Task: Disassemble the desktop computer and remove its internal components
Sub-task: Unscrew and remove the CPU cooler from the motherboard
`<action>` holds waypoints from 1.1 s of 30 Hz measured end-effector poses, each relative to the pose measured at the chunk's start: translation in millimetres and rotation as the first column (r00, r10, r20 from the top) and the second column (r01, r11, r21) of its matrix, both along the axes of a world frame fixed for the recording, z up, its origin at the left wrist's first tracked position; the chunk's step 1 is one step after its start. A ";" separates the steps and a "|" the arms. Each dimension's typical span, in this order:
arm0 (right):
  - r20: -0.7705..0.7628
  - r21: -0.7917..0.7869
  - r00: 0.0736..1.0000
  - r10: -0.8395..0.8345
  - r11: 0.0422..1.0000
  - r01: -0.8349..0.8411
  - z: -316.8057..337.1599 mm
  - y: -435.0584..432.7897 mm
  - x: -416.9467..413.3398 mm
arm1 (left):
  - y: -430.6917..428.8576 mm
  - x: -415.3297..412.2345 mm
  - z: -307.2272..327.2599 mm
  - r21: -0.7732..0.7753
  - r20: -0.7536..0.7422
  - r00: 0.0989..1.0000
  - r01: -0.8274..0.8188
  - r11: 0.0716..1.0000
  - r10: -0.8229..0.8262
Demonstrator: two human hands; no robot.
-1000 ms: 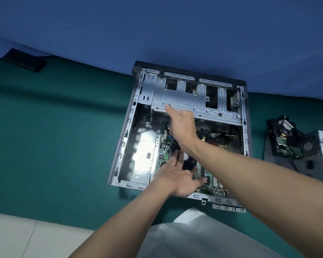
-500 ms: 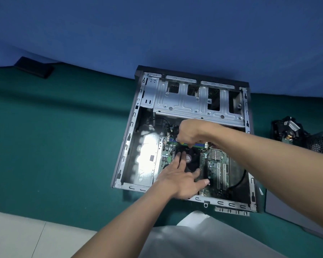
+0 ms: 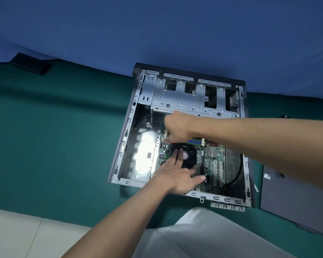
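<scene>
A blue cloth (image 3: pixel 157 34) hangs behind the green worktop (image 3: pixel 54 127). The desktop computer case (image 3: pixel 123 138) lies open on its side against the worktop's far edge, right of centre. A grey side panel (image 3: pixel 291 202) lies flat just beside it at the right edge, and a black slab (image 3: pixel 30 63) sits at the far left corner. Inside the case, the bare metal drive cage (image 3: pixel 177 97) spans the far end. The motherboard (image 3: pixel 211 161) is still seated in the near right part, and the near left bay shows only bare metal.

The right hand (image 3: pixel 177 127) has come off the drive cage, where it was a second ago, and has dropped to the board's far left corner. It now sits beside the coloured memory slots (image 3: pixel 194 141), knuckles up and fingers curled downward. Its fingertips are hidden, so I cannot tell whether it pinches a plug or only feels for one.

The left hand (image 3: pixel 175 175) has not shifted. It lies flat and spread, fingers straight, pressing on the black cooler fan (image 3: pixel 188 155).

The work seems to have passed from the emptied cage to the board itself. The likely step is freeing a small connector or catch near that corner while the other hand steadies the cooler. The cooler and board are still to come out.
</scene>
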State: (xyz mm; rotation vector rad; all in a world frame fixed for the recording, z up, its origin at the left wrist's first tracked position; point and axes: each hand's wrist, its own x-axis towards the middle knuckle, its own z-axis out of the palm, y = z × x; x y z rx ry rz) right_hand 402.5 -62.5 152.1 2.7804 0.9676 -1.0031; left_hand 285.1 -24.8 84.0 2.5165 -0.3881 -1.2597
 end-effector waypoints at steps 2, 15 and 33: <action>-0.167 -0.049 0.921 -0.352 0.936 0.348 -3.2 -1.6 3.1 | 0.5 0.3 0.9 -0.006 -0.002 1.000 -0.004 1.000 0.004; 0.153 -0.215 0.836 0.526 0.844 -0.492 3.7 6.3 -0.8 | 0.3 0.5 1.9 0.013 0.004 1.000 0.024 1.000 -0.024; 0.147 -0.390 0.623 0.768 0.624 -0.677 4.3 -7.6 -27.8 | 1.0 0.1 6.0 0.024 -0.008 0.999 0.036 0.999 -0.036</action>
